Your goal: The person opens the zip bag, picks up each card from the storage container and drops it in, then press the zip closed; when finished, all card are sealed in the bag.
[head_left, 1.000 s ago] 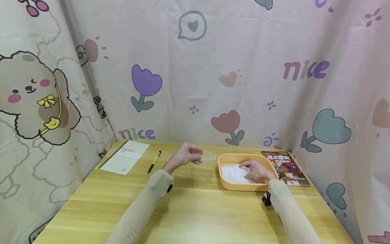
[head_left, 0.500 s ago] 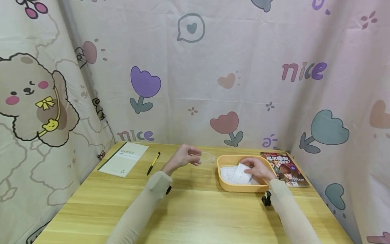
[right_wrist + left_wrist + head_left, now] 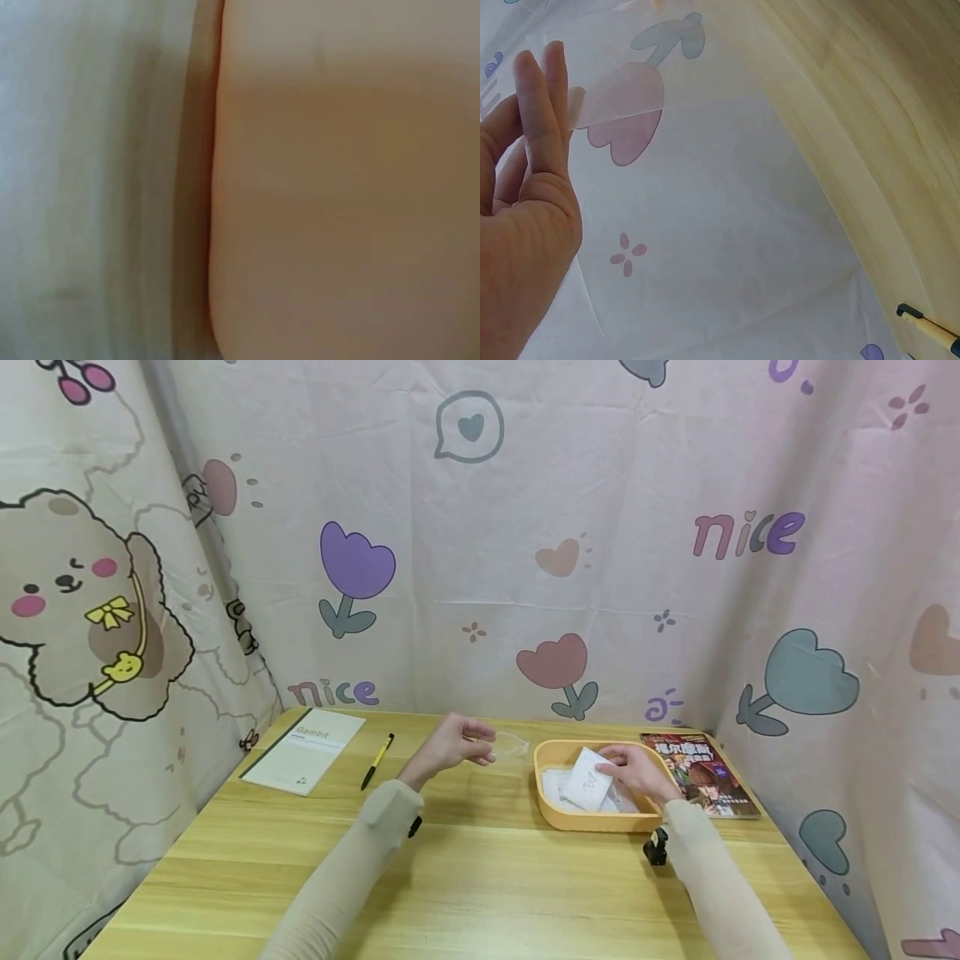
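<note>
In the head view my right hand (image 3: 636,772) pinches a flat white square packet (image 3: 587,783) with a small printed mark. The packet tilts up inside a yellow-orange plastic basket (image 3: 581,821), above several similar white packets (image 3: 553,782). My left hand (image 3: 453,743) is raised over the table left of the basket, thumb and fingers pinching a clear plastic bag (image 3: 512,744). The left wrist view shows the left hand (image 3: 536,195) with the see-through film (image 3: 615,97) at its fingertips. Only the basket wall (image 3: 337,210) fills the right wrist view; the right hand is hidden there.
On the table's left lie a Gambit notebook (image 3: 306,752) and a yellow-and-black pen (image 3: 378,762). A colourful magazine (image 3: 708,777) lies right of the basket, partly behind the right hand's side. A printed curtain (image 3: 450,568) stands behind the table (image 3: 480,893).
My right hand, earlier reaching among the packets, has taken one and tilted it upright within the basket. The left hand stays in place with the clear bag.
</note>
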`<control>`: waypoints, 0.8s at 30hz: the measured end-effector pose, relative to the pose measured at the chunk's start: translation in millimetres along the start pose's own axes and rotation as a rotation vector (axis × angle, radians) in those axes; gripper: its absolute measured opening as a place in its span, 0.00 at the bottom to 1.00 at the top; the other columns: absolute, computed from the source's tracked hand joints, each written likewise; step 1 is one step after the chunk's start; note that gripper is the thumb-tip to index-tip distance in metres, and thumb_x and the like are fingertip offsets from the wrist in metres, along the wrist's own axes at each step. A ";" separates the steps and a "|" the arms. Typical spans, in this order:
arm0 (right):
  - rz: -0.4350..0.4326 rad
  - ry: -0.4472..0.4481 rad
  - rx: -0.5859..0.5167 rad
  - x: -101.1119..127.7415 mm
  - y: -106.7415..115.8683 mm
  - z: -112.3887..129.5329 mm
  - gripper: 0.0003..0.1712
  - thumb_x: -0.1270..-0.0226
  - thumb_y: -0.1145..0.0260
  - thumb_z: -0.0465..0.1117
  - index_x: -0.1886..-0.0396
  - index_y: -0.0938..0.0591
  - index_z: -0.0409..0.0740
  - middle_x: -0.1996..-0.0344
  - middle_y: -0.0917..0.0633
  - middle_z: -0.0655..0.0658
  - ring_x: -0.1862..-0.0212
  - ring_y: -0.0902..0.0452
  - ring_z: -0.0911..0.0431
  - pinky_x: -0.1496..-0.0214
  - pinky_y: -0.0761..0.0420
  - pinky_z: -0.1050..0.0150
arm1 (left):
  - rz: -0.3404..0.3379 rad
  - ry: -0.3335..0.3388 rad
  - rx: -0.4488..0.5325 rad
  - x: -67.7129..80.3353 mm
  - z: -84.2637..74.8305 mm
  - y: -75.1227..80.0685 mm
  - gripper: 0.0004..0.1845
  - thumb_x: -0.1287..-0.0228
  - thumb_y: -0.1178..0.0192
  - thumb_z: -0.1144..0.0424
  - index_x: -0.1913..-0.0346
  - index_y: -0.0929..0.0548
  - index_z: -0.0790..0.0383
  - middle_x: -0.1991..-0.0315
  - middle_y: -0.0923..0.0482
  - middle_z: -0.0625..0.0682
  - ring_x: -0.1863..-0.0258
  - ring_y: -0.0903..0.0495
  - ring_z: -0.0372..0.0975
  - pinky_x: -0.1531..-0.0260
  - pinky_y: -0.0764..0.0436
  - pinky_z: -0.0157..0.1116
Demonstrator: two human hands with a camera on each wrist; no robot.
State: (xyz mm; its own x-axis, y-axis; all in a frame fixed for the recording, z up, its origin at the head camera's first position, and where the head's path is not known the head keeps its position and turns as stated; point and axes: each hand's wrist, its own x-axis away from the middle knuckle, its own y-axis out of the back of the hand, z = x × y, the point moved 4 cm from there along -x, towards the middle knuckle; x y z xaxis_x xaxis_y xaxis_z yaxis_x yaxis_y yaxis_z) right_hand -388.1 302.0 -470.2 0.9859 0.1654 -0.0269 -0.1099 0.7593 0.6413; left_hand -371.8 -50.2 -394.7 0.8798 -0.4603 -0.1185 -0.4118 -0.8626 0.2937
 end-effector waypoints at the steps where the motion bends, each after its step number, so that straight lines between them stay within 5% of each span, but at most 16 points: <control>1: -0.010 0.005 0.009 -0.7 0.5 0.2 0.20 0.34 0.32 0.41 0.45 0.19 0.38 0.57 0.13 0.39 0.59 0.18 0.55 0.59 0.17 0.67 | 0.001 -0.003 -0.002 0.1 -0.3 -0.1 0.17 0.37 0.37 0.75 0.45 0.20 0.75 0.48 0.19 0.69 0.63 0.12 0.53 0.62 0.10 0.44; 8: -0.050 0.038 0.000 -2.6 4.1 3.5 0.22 0.33 0.32 0.44 0.42 0.19 0.40 0.54 0.15 0.39 0.60 0.23 0.54 0.67 0.21 0.69 | 0.003 -0.006 0.011 0.2 -0.1 0.9 0.17 0.38 0.37 0.75 0.45 0.20 0.75 0.49 0.19 0.70 0.65 0.12 0.51 0.62 0.10 0.42; 18: -0.008 0.117 -0.144 -1.6 3.4 23.8 0.24 0.26 0.40 0.39 0.35 0.26 0.35 0.44 0.20 0.30 0.63 0.21 0.55 0.65 0.11 0.58 | 0.006 0.024 0.047 -0.1 -1.2 3.7 0.19 0.39 0.35 0.74 0.45 0.20 0.76 0.52 0.17 0.69 0.65 0.11 0.48 0.58 0.11 0.46; 24: -0.022 0.145 -0.172 -2.3 3.1 37.9 0.25 0.30 0.37 0.36 0.34 0.26 0.36 0.53 0.17 0.31 0.66 0.21 0.57 0.62 0.11 0.58 | 0.003 0.023 0.056 0.1 -3.6 4.3 0.18 0.40 0.35 0.76 0.47 0.19 0.76 0.55 0.16 0.68 0.66 0.11 0.47 0.59 0.11 0.46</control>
State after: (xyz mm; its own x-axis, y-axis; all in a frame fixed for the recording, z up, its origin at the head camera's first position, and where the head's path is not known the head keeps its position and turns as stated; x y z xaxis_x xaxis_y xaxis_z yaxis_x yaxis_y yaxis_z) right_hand -385.9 280.1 -439.2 0.9611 0.2267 -0.1576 -0.1204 0.8578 0.4997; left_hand -372.6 -53.2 -390.0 0.8836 -0.4582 -0.0960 -0.4261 -0.8721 0.2407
